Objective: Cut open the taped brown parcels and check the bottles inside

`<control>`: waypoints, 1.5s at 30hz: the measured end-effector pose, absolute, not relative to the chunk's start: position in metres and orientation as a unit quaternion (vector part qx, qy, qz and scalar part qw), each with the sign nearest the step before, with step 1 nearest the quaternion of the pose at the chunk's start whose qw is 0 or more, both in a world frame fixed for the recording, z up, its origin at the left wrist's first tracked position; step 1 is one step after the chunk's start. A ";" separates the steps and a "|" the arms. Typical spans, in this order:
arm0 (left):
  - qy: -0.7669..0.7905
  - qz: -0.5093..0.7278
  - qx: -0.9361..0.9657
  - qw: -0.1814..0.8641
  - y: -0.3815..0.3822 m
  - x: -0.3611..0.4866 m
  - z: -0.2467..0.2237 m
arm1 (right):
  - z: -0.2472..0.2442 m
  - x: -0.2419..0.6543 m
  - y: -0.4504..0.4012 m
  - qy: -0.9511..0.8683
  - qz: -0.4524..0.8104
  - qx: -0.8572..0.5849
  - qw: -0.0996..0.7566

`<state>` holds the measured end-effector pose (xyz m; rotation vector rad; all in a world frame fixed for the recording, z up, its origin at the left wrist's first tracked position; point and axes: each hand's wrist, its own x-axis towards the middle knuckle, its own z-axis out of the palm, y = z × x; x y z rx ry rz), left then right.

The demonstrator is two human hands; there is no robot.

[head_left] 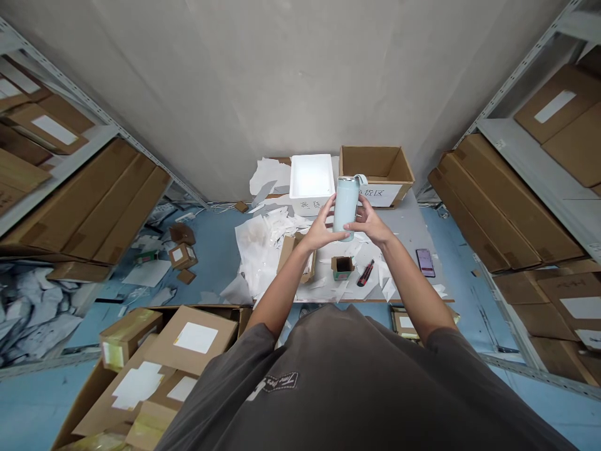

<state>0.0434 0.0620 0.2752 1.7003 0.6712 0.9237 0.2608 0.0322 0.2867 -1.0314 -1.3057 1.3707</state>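
A pale blue insulated bottle (345, 203) with a loop on its lid is held up above the table, nearly upright. My left hand (323, 228) is wrapped round its left side, low on the body. From the right, my right hand (370, 222) grips the same bottle, thumb across its front. Below the hands, a small open green and brown box (342, 268) stands on the table, with a red and black box cutter (365, 273) to its right. An open cardboard box (307, 266) sits partly behind my left forearm.
Behind the bottle stand a white foam box (312, 200) and a labelled open carton (404, 188). Torn white paper (258, 250) covers the table's left side. A phone (425, 263) lies at the right. Shelves of cartons (511, 213) flank both sides; a large box of parcels (197, 335) is at lower left.
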 end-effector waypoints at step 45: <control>0.465 0.104 0.737 0.480 0.012 0.063 0.030 | 0.089 0.259 -0.010 -0.459 0.482 -0.600 0.443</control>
